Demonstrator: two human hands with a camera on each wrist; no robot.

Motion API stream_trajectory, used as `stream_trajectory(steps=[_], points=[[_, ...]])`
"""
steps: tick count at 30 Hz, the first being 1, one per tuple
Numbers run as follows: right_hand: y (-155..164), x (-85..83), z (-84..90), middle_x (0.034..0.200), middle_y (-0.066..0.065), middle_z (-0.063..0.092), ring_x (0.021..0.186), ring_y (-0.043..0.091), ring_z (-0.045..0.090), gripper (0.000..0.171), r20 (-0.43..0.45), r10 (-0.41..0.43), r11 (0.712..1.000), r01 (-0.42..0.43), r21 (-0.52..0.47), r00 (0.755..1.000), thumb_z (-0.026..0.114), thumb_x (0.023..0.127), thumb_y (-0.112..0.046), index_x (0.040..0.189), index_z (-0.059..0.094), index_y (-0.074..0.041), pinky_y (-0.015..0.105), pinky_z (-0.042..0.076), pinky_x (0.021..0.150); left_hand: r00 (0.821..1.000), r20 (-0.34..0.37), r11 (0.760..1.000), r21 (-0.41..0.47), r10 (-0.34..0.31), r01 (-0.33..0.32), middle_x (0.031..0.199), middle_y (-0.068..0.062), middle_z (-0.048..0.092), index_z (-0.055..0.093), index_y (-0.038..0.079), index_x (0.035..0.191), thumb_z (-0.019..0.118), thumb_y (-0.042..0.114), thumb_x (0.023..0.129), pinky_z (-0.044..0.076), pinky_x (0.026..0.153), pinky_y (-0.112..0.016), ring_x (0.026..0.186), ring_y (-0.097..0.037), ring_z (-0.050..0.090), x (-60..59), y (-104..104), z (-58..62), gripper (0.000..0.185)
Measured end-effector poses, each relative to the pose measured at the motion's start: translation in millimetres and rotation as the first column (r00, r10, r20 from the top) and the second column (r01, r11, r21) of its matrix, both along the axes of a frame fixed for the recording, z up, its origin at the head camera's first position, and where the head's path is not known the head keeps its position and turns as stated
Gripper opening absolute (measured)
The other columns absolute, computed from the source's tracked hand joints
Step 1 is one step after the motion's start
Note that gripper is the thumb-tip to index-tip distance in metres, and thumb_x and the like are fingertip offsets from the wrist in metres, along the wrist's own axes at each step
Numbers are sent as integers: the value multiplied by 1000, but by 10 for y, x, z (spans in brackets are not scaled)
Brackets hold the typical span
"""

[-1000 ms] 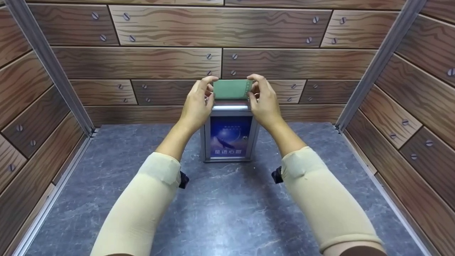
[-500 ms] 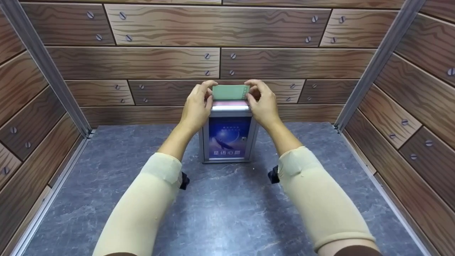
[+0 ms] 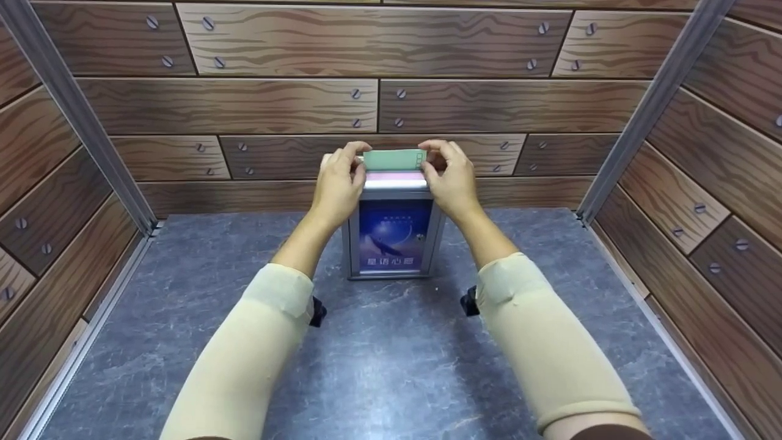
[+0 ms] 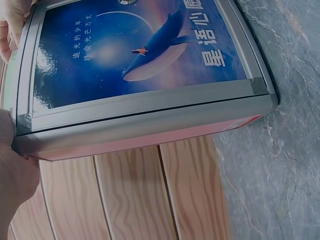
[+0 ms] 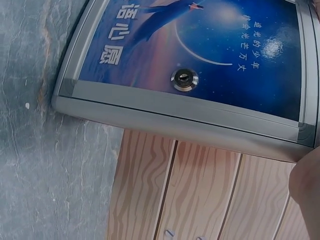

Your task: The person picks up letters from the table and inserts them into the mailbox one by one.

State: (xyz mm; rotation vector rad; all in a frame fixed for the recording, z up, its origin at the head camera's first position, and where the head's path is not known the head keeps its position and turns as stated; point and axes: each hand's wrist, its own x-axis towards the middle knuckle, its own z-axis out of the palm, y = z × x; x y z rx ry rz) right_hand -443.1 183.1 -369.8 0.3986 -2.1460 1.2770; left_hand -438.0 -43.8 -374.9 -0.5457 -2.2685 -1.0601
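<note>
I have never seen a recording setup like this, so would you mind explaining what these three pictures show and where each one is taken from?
No machine here: a person works with two bare hands, forearms in beige sleeves. The wide picture comes from a camera on the person's head, looking forward and down. The two close-ups come from cameras strapped to each wrist, so they show the box from odd angles. On the grey marbled surface, inside wood-patterned walls, stands a small metal box with a blue whale poster and a keyhole on its front. The left hand and right hand each pinch one end of a green card, holding it at the box's top.
</note>
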Motion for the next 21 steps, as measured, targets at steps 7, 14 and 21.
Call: stream_trajectory(steps=[7, 14, 21], points=[[-7, 7, -25, 97, 5, 64, 87, 7, 60, 22, -1, -21, 999, 21, -27, 1000, 73, 93, 6, 114, 78, 0, 11, 51, 77, 999, -48, 999, -36, 16, -17, 97, -16, 71, 69, 8, 132, 57, 8, 106, 47, 102, -50, 98, -38, 62, 18, 1, -24, 29], [-18, 19, -33, 103, 8, 65, 90, 6, 64, 21, 15, -10, 999, 11, -51, 1000, 71, 95, 6, 113, 79, 0, 9, 55, 79, 985, -159, 993, -82, 69, -83, 95, -19, 76, 71, 6, 127, 58, 4, 105, 53, 95, -52, 93, -41, 68, 66, 20, -25, 26], [-15, 26, -50, 105, 14, 67, 90, 7, 64, 19, 5, -23, 999, 23, -49, 1000, 70, 97, 4, 114, 80, 1, 10, 56, 79, 979, -185, 993, -60, 85, -97, 93, -19, 77, 75, 4, 120, 61, 4, 103, 54, 92, -52, 91, -42, 70, 65, 31, -38, 22]])
